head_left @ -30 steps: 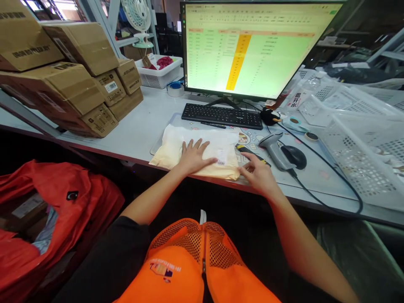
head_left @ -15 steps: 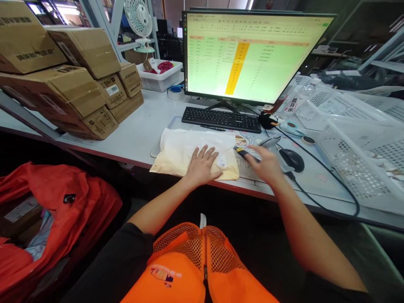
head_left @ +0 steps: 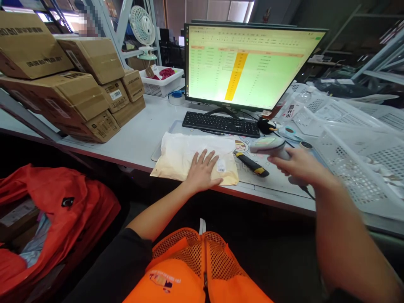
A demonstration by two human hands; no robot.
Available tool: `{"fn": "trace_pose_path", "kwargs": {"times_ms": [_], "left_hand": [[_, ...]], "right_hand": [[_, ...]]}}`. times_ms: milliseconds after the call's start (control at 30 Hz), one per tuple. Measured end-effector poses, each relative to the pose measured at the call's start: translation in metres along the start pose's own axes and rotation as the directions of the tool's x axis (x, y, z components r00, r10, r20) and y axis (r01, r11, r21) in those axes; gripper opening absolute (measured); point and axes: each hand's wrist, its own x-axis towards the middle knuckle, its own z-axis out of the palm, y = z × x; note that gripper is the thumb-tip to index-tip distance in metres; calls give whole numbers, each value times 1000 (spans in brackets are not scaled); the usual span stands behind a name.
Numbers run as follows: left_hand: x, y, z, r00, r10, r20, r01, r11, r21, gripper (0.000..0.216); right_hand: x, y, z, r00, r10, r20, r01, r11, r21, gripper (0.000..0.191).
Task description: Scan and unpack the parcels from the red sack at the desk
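My left hand (head_left: 203,170) lies flat on a pale cream mailing bag (head_left: 175,155), its fingers spread. A small white label (head_left: 221,166) with a barcode shows on the bag, just right of that hand. My right hand (head_left: 299,165) is wrapped round the handle of a grey barcode scanner (head_left: 268,145), raised a little over the desk with its head pointing left toward the bag. Between the bag and the scanner, a black and yellow utility knife (head_left: 251,164) rests on the desk mat, close to the bag's right edge.
Behind the bag stand a keyboard (head_left: 221,123) and a monitor (head_left: 246,67). Cardboard boxes (head_left: 63,97) are stacked at the left. White plastic baskets (head_left: 356,164) occupy the right side. A red bag (head_left: 91,206) sits low at the left, below the desk edge (head_left: 132,164).
My right hand has let go of the utility knife, leaving it on the mat, and has picked up the barcode scanner. My left hand stays on the bag.
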Motion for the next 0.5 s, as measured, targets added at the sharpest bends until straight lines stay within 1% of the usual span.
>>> {"fn": "trace_pose_path", "kwargs": {"times_ms": [33,67,100,133,200,233,267,333,367,400,433,500], "left_hand": [[0,0,0,1000,2,-1,-2,1000,1,89],[0,0,0,1000,3,-2,-3,1000,3,90],[0,0,0,1000,4,-4,-4,1000,3,90],[0,-1,1,1000,4,-7,-4,1000,3,90],[-1,-1,1,1000,8,-14,-8,1000,0,90],[-1,-1,2,1000,10,-20,-10,1000,-3,91],[-2,-1,3,1000,13,-26,-13,1000,-7,91],[-1,1,4,999,16,-35,-17,1000,-18,90],[-1,2,4,999,17,-38,-18,1000,-25,89],[0,3,2,999,17,-42,-18,999,-33,88],[1,4,-2,999,14,-52,-17,999,-42,86],[1,2,-14,996,9,-88,-14,998,-61,83]], "right_hand": [[-14,-8,-7,990,-98,97,94,994,47,37],[-26,-17,-11,968,-178,175,168,983,69,38],[-36,-27,-12,943,-239,230,228,971,73,37],[-44,-36,-10,922,-286,259,278,958,69,35],[-49,-47,-3,900,-350,261,351,935,44,31],[-45,-47,1,900,-362,242,366,930,30,30],[-38,-43,6,912,-354,208,359,933,12,30],[-16,-27,13,960,-269,77,275,959,-71,35],[-3,-16,16,980,-200,-9,197,971,-132,38],[10,-5,20,989,-113,-97,92,975,-203,40],[22,6,23,986,-19,-164,-26,963,-267,42],[40,23,32,955,151,-256,-236,908,-346,43]]}}
